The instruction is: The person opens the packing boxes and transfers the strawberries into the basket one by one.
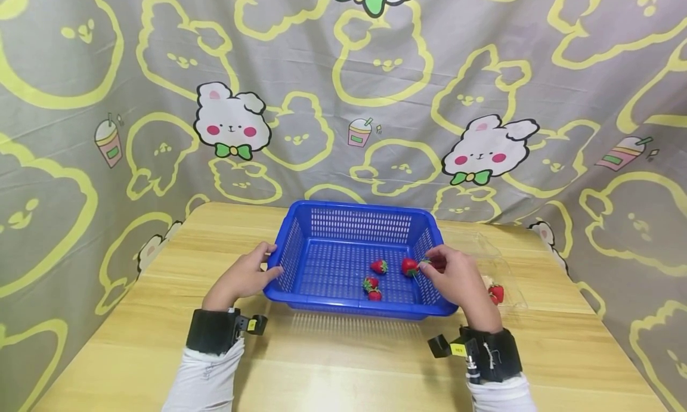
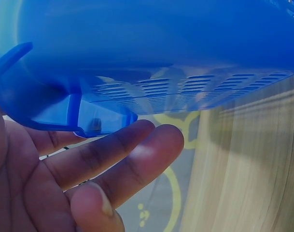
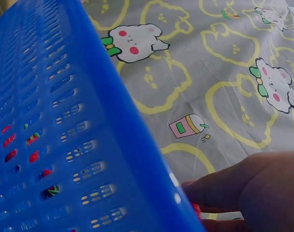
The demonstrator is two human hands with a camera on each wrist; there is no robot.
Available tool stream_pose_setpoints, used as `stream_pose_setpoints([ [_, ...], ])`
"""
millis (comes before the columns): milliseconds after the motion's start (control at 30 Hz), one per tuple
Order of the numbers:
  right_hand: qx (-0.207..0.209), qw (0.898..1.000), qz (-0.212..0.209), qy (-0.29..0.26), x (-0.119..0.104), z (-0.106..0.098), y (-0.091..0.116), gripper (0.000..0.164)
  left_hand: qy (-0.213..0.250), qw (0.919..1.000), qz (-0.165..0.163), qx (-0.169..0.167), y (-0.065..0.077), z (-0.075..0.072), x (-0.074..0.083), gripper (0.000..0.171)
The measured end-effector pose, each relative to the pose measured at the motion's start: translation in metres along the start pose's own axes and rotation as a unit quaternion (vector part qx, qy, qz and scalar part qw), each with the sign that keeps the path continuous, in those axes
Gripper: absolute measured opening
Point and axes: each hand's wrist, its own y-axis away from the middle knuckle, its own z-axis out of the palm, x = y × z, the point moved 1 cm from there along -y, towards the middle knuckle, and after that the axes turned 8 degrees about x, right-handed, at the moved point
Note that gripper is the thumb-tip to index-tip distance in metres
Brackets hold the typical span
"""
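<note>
A blue plastic basket (image 1: pixel 343 307) with slotted walls stands on the table. Several red strawberries (image 1: pixel 378 266) with green leaves lie in its right half. My right hand (image 1: pixel 455 276) reaches over the right rim, its thumb and fingers pinching a strawberry (image 3: pixel 197 210) that is mostly hidden by the fingers and rim. Just left of that thumb, another strawberry (image 1: pixel 409 267) shows inside the basket. At the left rim, my left hand (image 1: pixel 248 273) rests with its fingers (image 2: pixel 156 154) loosely extended below the rim, close to the outer wall.
To the right of the basket lies a clear plastic box (image 1: pixel 510 275) with more strawberries (image 1: pixel 496 293) in it. The wooden table (image 1: pixel 343 364) extends in front of the basket. A grey patterned curtain (image 1: pixel 306 60) hangs behind and on both sides.
</note>
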Motion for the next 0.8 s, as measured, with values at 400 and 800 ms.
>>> stream_pose_setpoints([
  [400,0.014,0.999,0.020,-0.021,0.009,-0.013,0.001,0.027,0.008,1.0000,-0.001,-0.005,0.000,0.000,0.000,0.045],
  [800,0.060,0.997,0.043,-0.019,0.030,-0.037,0.002,0.031,0.007,0.9999,-0.006,-0.010,-0.002,-0.001,0.000,0.046],
])
